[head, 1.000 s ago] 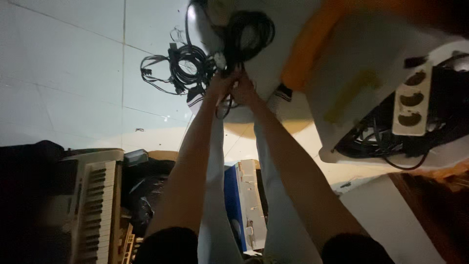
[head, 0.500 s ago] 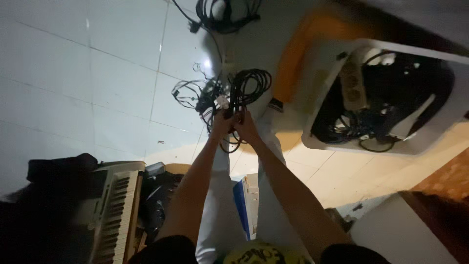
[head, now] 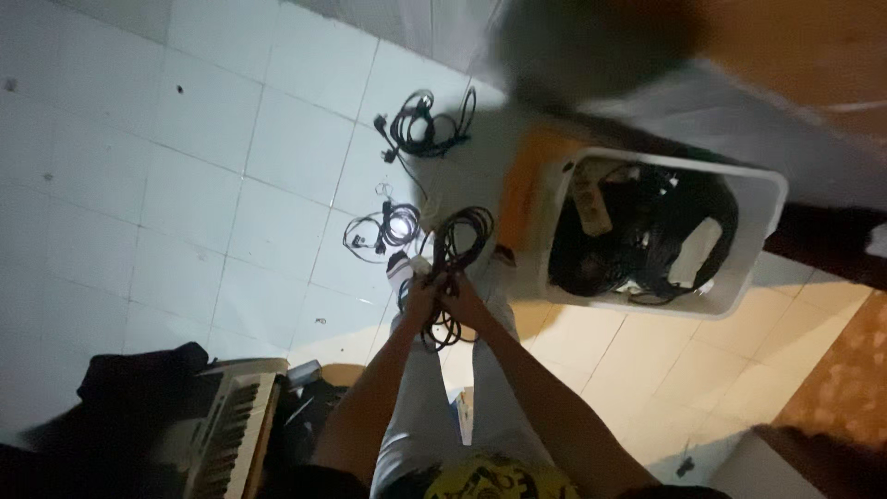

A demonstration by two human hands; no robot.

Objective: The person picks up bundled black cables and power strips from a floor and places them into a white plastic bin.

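My left hand (head: 420,300) and my right hand (head: 462,300) are pressed together in front of me, both closed on a bundle of black cable (head: 453,254). Loops of it stick out above my fingers and another loop hangs below them. Beyond my hands, a small coil of black cable (head: 383,231) lies on the white floor tiles. A second black coil with plugs (head: 425,125) lies farther off. My legs in light trousers show under my arms.
A white plastic bin (head: 762,199) full of black cables and a white power strip (head: 591,199) stands at the right. An orange object (head: 522,185) sits beside it. A keyboard instrument (head: 231,434) and dark bags are at lower left.
The view has swung so the bin now sits at the right and both floor coils show. My hands stay joined on the black cable bundle, lower in the view.
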